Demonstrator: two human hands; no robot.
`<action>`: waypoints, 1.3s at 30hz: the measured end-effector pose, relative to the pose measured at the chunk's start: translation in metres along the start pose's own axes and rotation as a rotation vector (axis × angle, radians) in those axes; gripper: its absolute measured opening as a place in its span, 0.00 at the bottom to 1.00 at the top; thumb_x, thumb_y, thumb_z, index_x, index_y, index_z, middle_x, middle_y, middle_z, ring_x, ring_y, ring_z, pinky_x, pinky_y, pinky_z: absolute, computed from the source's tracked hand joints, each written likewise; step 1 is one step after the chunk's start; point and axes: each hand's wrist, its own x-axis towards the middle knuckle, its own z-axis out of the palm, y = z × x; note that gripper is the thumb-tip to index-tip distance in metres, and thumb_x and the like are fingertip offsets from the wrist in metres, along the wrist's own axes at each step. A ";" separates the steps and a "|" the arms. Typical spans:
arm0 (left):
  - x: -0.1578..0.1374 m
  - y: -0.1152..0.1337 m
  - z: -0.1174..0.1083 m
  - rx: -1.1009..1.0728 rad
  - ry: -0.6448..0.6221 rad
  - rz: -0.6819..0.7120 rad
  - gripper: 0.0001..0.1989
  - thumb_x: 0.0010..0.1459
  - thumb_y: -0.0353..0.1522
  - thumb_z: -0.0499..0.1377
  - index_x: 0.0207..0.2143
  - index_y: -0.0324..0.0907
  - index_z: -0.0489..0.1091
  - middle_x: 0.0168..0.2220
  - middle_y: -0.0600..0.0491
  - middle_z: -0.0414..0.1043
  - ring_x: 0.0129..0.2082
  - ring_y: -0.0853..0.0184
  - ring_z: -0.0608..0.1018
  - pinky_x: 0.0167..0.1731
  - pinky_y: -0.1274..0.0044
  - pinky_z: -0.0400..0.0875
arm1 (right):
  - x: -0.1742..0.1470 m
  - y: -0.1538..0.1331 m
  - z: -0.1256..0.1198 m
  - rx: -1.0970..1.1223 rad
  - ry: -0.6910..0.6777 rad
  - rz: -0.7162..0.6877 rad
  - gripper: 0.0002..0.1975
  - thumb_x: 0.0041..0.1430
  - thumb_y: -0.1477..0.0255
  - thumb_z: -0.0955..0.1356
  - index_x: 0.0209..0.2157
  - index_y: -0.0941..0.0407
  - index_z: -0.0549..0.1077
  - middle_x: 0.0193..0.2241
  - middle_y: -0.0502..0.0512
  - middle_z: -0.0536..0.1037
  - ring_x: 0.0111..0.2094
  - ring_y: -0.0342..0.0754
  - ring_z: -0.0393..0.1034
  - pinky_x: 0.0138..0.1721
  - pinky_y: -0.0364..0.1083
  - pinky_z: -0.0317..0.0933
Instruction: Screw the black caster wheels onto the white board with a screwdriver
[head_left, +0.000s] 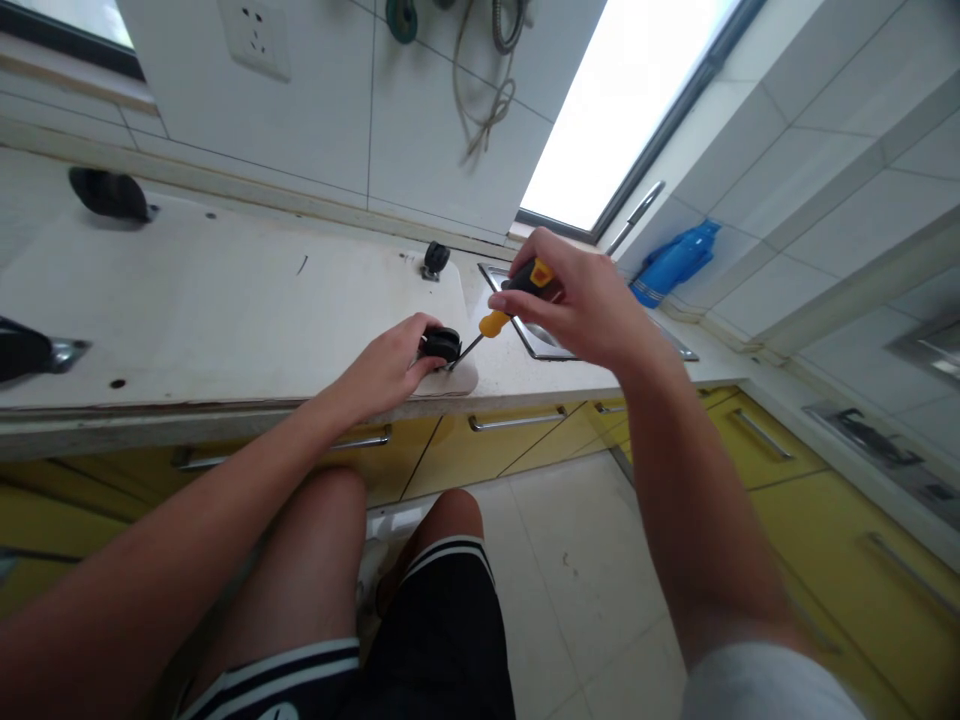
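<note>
A white board (225, 310) lies flat on the countertop. At its right front corner is a black caster wheel (442, 343), pinched between the fingers and thumb of my left hand (394, 360). My right hand (574, 295) is wrapped round the black-and-yellow handle of a screwdriver (495, 322). The screwdriver slants down to the left, its tip at the base of the caster. Whether the tip sits in a screw is too small to tell. A second black caster (436, 258) stands at the board's right rear corner.
Two black brackets, one at the rear (111, 194) and one at the left edge (30, 350), sit on the board. Right of it are a steel sink (544, 345) and a blue bottle-like item (679, 262). Yellow drawers (465, 450) with metal handles run below the counter.
</note>
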 end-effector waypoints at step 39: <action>0.000 0.001 -0.004 -0.022 -0.009 -0.022 0.20 0.68 0.38 0.62 0.59 0.41 0.71 0.55 0.41 0.83 0.48 0.55 0.85 0.52 0.62 0.80 | -0.293 -0.016 0.321 1.010 0.649 1.287 0.22 0.75 0.53 0.71 0.37 0.59 0.75 0.27 0.44 0.72 0.24 0.37 0.66 0.26 0.39 0.65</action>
